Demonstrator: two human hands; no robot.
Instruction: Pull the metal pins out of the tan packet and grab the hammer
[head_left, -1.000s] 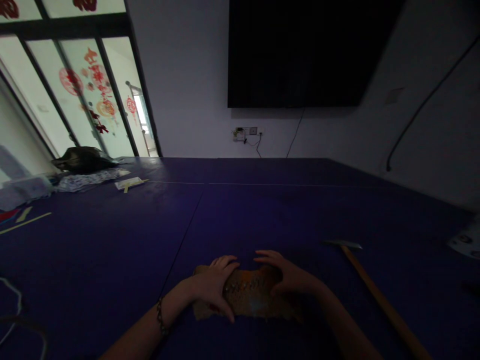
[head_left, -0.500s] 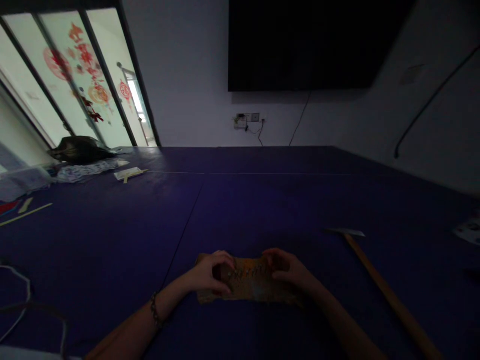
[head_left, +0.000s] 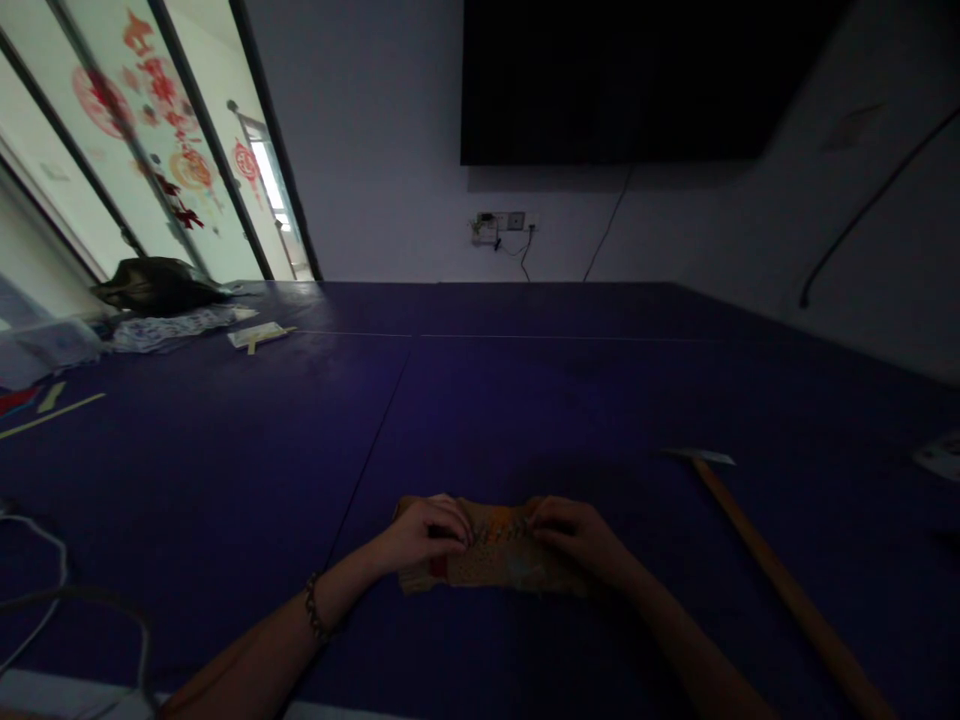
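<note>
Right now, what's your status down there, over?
Left hand and right hand both pinching the brown patterned cloth, flat on the purple table. Hammer lies right, apart. Nothing in the way.

We reach both bare forearms forward from the lower edge of the view, converging toward the middle. Our left hand (head_left: 421, 534) lies palm down, its fingers curled and bunched toward the right, the knuckles raised. A beaded bracelet (head_left: 314, 606) circles our left wrist. Our right hand (head_left: 577, 534) mirrors it, palm down, fingers bent and pointing left. The fingertips of the two hands sit near each other with a small gap between them. Both hands are low and level, wrists nearly straight. The light is dim, so the thumbs cannot be made out.
</note>
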